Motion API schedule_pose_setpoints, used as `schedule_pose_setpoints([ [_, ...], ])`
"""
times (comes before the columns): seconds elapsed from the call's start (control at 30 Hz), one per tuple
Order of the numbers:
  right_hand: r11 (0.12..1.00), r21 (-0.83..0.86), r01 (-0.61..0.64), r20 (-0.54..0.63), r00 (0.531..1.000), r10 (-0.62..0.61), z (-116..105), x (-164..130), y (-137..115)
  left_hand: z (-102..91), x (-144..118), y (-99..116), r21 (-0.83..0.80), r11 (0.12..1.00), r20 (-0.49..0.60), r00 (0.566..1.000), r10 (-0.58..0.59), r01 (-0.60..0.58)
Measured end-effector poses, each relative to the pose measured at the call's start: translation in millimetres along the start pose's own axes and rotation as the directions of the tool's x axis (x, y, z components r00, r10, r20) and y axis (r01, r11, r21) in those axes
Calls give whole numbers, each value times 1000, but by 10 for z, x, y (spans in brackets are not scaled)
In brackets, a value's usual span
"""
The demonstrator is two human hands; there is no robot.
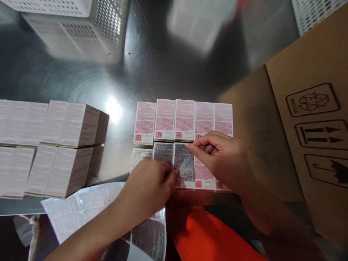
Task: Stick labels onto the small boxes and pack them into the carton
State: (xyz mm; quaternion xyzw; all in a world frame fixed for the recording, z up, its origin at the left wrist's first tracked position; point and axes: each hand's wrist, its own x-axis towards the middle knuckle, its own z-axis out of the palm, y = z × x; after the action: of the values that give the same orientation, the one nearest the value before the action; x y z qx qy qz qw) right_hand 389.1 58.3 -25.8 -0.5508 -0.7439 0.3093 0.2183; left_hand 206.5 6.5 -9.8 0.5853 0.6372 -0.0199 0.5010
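Small pink-and-white boxes (165,119) stand side by side in two rows on the metal table. Grey printed stickers cover the tops of the three leftmost front-row boxes. My right hand (223,152) is closed, thumb and forefinger pinching the upper right corner of the third sticker (183,163). At that sticker's lower left edge, my left hand (150,181) is also closed, its fingertips pinched together. The left hand partly hides the first two stickers. Under my left forearm lies a sheet of printed stickers (81,206), hanging past the table edge.
More pink-and-white boxes (67,123) stand in two rows at the left. A cardboard carton (312,137) takes up the right side. White perforated baskets (108,21) stand at the upper left and upper right (315,14). Something orange (209,235) lies below the table's front edge.
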Motion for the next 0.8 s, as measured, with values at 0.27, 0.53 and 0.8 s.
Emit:
schedule_pose_setpoints([
  [0.27,1000,4,26,-12,1000,-26,4,-2,7,13,3,12,43,998,14,999,-50,49],
  [0.53,993,103,-52,-22,998,54,19,-16,67,9,-44,76,152,985,-3,996,-87,86],
  [0.8,998,68,-6,74,997,1,-17,-19,90,36,-205,46,234,971,-36,999,-33,41],
])
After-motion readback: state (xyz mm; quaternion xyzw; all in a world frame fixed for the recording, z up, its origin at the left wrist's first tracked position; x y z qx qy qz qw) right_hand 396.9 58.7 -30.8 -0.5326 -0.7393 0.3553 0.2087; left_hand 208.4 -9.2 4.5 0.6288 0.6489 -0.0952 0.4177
